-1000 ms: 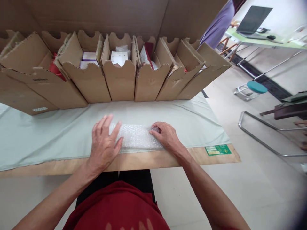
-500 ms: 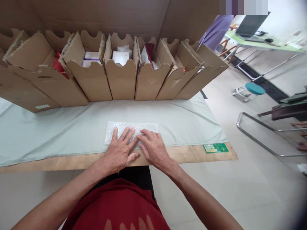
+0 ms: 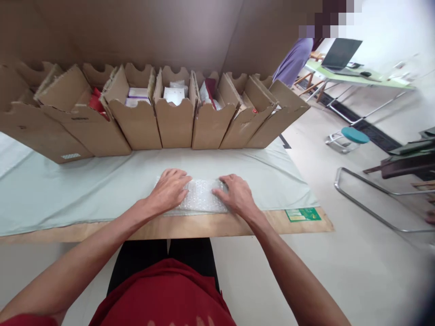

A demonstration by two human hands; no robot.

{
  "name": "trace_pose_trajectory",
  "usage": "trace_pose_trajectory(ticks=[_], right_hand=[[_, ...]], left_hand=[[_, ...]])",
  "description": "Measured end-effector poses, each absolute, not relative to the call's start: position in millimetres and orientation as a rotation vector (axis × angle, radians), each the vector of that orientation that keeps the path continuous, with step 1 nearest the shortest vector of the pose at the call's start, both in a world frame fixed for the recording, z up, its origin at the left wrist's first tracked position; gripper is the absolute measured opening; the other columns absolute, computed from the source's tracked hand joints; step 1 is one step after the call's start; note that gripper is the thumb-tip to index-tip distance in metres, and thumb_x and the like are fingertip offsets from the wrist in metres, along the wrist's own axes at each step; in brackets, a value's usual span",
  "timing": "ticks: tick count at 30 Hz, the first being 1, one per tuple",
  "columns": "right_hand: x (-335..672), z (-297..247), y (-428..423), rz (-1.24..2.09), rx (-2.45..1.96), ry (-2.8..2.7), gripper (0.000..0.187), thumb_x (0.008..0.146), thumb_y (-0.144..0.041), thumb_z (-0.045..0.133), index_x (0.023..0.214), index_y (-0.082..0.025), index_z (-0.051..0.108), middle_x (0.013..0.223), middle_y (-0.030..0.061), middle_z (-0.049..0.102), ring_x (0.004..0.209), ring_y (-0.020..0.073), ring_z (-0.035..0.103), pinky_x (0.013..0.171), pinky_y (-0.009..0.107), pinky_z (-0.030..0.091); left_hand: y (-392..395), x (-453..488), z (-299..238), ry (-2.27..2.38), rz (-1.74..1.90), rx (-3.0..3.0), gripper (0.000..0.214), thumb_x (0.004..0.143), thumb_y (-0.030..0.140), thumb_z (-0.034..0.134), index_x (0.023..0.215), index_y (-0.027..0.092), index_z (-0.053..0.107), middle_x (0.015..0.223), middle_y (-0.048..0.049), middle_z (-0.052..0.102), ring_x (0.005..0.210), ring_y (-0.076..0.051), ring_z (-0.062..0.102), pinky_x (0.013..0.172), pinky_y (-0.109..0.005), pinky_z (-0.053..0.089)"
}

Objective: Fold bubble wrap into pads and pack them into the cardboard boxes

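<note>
Bubble wrap [image 3: 202,198] is lying on the pale green cloth [image 3: 68,190], near the front edge of the table [image 3: 190,227]. The left hand [image 3: 170,189] is covering its left end with bent fingers, and the right hand [image 3: 237,195] is pressing its right end likewise. Whether either hand is actually pinching it cannot be told. Cardboard boxes [image 3: 175,124] are standing in a row behind.

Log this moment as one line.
left hand: fingers curled on bubble wrap, left end | right hand: on its right end | grip: unclear | wrap: on green cloth | behind: cardboard boxes
</note>
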State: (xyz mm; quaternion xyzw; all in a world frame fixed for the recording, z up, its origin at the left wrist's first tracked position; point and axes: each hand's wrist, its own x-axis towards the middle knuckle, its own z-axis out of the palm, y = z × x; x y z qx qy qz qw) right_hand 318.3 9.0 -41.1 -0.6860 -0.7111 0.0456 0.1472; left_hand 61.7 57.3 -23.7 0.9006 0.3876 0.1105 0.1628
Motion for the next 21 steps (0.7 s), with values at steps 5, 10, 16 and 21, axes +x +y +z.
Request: trace_pose_trajectory(ticks=[5,10,16,21], right_hand=[[305.0,-34.0,11.5,0.305,-1.657,-2.087,0.009,0.091,-0.027,0.063,0.084,-0.022,0.063,0.090,0.0054,0.074,0.083,0.0232,0.068,0.077,0.034,0.052],[307.4,-0.8,-8.0,0.361,-1.357,-1.918,0.013,0.098,-0.034,0.060,0.088,-0.026,0.063,0.079,-0.0002,0.071,0.068,0.0180,0.066,0.066,0.029,0.053],[293.1,20.0,19.2,0.467,-1.214,-1.625,0.026,0.093,-0.046,0.068,0.108,-0.025,0.066,0.089,0.0038,0.073,0.073,0.0189,0.069,0.070,0.032,0.058],[278.9,-5.0,68.4,0.753,-1.180,-1.486,0.034,0.093,-0.050,0.062,0.109,-0.021,0.062,0.089,0.0051,0.072,0.067,0.0178,0.069,0.066,0.034,0.060]], left_hand=[[73.3,71.9,-14.4,1.003,0.242,2.505,0.057,0.083,0.021,0.063,0.140,0.018,0.059,0.140,-0.0135,0.065,0.136,-0.031,0.054,0.114,-0.048,0.043],[65.8,55.9,6.3,0.958,0.236,2.375,0.032,0.089,0.027,0.056,0.115,0.020,0.073,0.101,-0.0054,0.079,0.095,-0.023,0.072,0.083,-0.034,0.055],[43.0,7.2,53.6,0.978,0.442,2.047,0.021,0.090,0.031,0.057,0.084,0.020,0.073,0.076,0.0001,0.072,0.068,-0.014,0.063,0.060,-0.024,0.047],[62.9,-52.7,115.8,1.396,1.082,1.753,0.028,0.082,0.046,0.071,0.090,0.020,0.076,0.078,-0.0004,0.071,0.066,-0.014,0.058,0.057,-0.025,0.046]])
